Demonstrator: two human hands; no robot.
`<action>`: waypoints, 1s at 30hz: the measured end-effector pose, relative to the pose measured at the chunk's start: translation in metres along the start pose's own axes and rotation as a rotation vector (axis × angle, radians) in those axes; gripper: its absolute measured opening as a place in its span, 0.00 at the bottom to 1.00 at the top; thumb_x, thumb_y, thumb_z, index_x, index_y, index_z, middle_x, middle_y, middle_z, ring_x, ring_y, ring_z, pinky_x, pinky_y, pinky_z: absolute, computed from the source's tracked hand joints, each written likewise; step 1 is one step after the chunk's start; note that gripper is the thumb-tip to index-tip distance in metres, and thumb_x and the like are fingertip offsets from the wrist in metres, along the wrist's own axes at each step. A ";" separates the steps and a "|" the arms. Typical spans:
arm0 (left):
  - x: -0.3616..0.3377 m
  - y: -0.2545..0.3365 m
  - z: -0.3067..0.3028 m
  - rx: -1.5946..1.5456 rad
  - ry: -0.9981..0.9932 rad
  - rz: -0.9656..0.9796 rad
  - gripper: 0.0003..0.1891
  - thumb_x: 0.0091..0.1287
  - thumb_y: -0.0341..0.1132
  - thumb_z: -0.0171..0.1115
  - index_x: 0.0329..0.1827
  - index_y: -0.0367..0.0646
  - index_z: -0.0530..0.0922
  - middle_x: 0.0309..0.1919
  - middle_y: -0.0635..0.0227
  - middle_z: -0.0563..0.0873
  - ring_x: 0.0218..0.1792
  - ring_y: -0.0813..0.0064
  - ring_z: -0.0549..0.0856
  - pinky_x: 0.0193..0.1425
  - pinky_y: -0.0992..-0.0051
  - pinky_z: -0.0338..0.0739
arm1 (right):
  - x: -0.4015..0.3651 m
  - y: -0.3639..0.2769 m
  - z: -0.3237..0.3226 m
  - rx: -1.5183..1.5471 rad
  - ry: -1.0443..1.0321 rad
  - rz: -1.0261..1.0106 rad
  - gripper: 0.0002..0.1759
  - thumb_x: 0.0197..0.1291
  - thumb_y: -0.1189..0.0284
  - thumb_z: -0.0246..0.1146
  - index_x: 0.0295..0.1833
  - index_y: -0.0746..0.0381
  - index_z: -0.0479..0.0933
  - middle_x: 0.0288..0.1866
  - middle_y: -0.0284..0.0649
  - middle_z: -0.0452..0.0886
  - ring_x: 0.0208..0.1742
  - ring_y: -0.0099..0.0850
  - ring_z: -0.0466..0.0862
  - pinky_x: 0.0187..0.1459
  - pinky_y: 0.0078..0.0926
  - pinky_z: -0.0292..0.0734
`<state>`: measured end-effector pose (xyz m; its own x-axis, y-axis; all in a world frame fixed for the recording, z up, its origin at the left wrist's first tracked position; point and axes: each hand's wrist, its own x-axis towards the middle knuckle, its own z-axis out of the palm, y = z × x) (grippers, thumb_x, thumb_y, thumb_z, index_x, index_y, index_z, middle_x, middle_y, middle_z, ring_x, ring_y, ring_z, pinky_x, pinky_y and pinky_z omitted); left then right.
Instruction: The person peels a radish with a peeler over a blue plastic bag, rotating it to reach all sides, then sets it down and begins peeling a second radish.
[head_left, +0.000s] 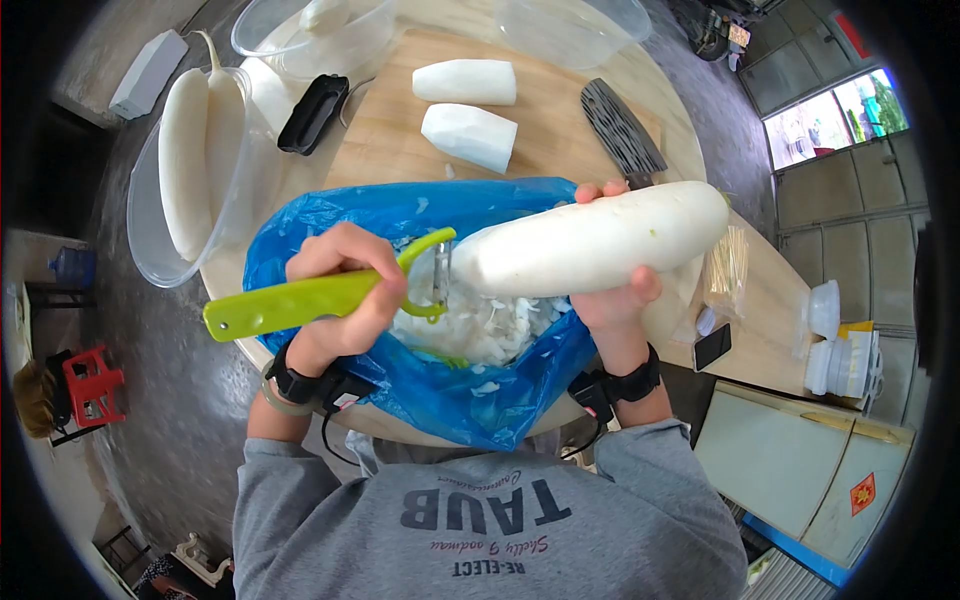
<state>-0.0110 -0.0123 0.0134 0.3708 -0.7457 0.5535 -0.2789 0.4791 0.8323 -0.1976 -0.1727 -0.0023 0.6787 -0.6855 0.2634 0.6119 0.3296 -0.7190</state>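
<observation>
Above the blue bag (470, 412), the left hand (350, 285) grips a green peeler (285, 307); above the bag's right side, the right hand (612, 302) clasps a white radish (600, 240).

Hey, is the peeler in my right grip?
No, the left grip holds the peeler, while the right grip holds a radish.

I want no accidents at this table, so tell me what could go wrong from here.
The green peeler in the left hand could slip along the white radish toward the bare right hand gripping it and nick a finger. The smooth-looking radish might slide from that grip into the blue bag below. The dark knife shows just beyond the radish; a swing might knock it.
</observation>
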 end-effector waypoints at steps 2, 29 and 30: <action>0.003 0.003 0.004 -0.037 -0.068 0.020 0.05 0.46 0.21 0.57 0.25 0.40 0.73 0.17 0.71 0.77 0.15 0.83 0.74 0.20 0.85 0.64 | -0.001 0.001 0.000 -0.002 0.016 0.024 0.42 0.39 0.52 0.69 0.58 0.57 0.61 0.54 0.44 0.67 0.53 0.34 0.72 0.51 0.35 0.73; -0.003 -0.001 0.002 0.069 0.043 -0.043 0.06 0.45 0.24 0.61 0.27 0.39 0.77 0.23 0.65 0.82 0.20 0.78 0.80 0.26 0.82 0.73 | -0.003 0.003 0.012 0.016 0.081 0.072 0.43 0.39 0.49 0.70 0.59 0.54 0.58 0.56 0.41 0.65 0.56 0.32 0.69 0.54 0.34 0.70; -0.001 0.001 0.003 0.070 -0.012 -0.029 0.06 0.44 0.25 0.62 0.27 0.39 0.77 0.23 0.65 0.82 0.20 0.78 0.80 0.26 0.82 0.73 | -0.003 0.005 0.011 0.022 0.079 0.069 0.43 0.39 0.49 0.70 0.59 0.54 0.58 0.56 0.42 0.66 0.56 0.32 0.69 0.54 0.34 0.70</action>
<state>-0.0147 -0.0124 0.0137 0.3688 -0.7647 0.5284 -0.3294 0.4240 0.8436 -0.1924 -0.1617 0.0005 0.6860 -0.7094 0.1620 0.5745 0.3913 -0.7189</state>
